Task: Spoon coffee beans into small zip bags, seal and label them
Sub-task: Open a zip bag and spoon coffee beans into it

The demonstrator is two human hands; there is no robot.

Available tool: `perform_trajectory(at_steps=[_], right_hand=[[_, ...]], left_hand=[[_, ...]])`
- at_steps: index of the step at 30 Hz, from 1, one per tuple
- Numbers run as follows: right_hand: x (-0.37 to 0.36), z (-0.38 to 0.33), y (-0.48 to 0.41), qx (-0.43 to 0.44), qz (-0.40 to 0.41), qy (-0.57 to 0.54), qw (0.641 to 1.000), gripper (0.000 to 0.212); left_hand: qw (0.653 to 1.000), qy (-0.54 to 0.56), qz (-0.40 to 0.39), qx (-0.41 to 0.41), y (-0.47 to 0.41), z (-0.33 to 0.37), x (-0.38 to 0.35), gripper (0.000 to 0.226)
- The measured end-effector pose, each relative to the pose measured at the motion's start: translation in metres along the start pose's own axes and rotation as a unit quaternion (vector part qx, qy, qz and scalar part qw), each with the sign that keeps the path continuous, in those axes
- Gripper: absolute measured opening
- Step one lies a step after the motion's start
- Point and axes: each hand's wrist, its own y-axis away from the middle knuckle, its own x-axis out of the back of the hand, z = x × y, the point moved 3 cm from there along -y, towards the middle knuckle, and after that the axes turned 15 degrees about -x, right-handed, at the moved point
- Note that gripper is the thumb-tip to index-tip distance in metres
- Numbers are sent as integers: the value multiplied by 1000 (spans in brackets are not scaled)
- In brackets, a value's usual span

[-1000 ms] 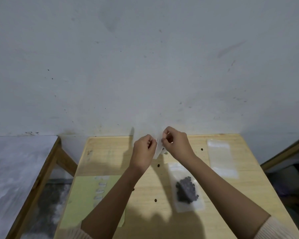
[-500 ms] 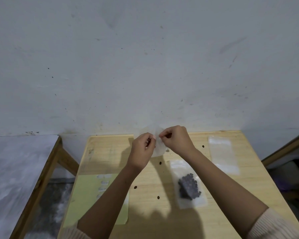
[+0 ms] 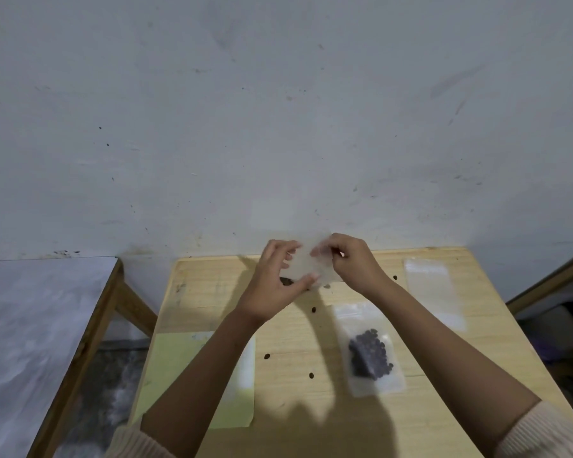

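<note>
A small clear zip bag (image 3: 306, 264) is held up over the far middle of the wooden table (image 3: 444, 408). My right hand (image 3: 351, 262) pinches its right side. My left hand (image 3: 275, 282) holds its left side, thumb under the lower edge and fingers spread near the top. A filled zip bag with dark coffee beans (image 3: 369, 353) lies flat on the table to the right. An empty zip bag (image 3: 432, 289) lies further right near the back. A pale green label sheet (image 3: 192, 375) lies at the left, partly under my left forearm.
Loose coffee beans (image 3: 313, 310) are scattered on the table. A white-topped side table (image 3: 30, 325) stands to the left with a gap between. The wall rises right behind the table. Dark furniture (image 3: 556, 312) sits at the right edge.
Both hands pinched the bag's top close together earlier. Now my left hand has opened wider and moved down the bag's left side, and the bag is spread between the hands.
</note>
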Motion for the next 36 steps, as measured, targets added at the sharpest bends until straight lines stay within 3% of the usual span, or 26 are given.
perform_trajectory(at_steps=[3, 5, 8, 10, 15, 18, 21, 23, 26, 29, 33, 36], right_hand=[[6, -8, 5, -14, -82, -26, 996, 33], [4, -10, 6, -14, -125, -19, 992, 28], [-2, -7, 4, -19, -140, -1, 990, 27], [-5, -8, 4, -27, -141, 10, 990, 12], [-11, -14, 3, -51, -142, 51, 987, 18], [-16, -22, 5, -43, -123, 67, 989, 9], [-16, -28, 5, -35, -84, 53, 994, 24], [-17, -29, 5, -36, -77, 65, 994, 10], [-20, -30, 5, -42, -63, 100, 992, 27], [-25, -29, 5, -40, -74, 112, 990, 29], [-29, -24, 4, -19, -116, 59, 991, 17], [-26, -15, 2, -26, -157, -50, 986, 6]], left_hand=[[991, -119, -55, -39, 0, -7, 4, 114], [977, -190, -78, -65, -1, -9, 4, 127], [964, -244, -92, -58, -2, -10, 4, 123], [958, -269, -77, -66, 1, -12, 5, 115], [957, -276, -64, -66, 6, -11, -5, 116], [965, -256, -12, -52, 8, -12, -8, 114], [965, -248, 47, -71, 9, -14, -4, 105], [968, -238, 42, -65, 9, -15, 0, 101], [970, -238, 1, -42, 9, -18, 1, 100], [972, -230, -9, -50, 12, -21, 2, 101], [979, -201, -18, -25, 15, -27, 4, 108], [985, -169, -31, 17, 16, -34, 6, 116]])
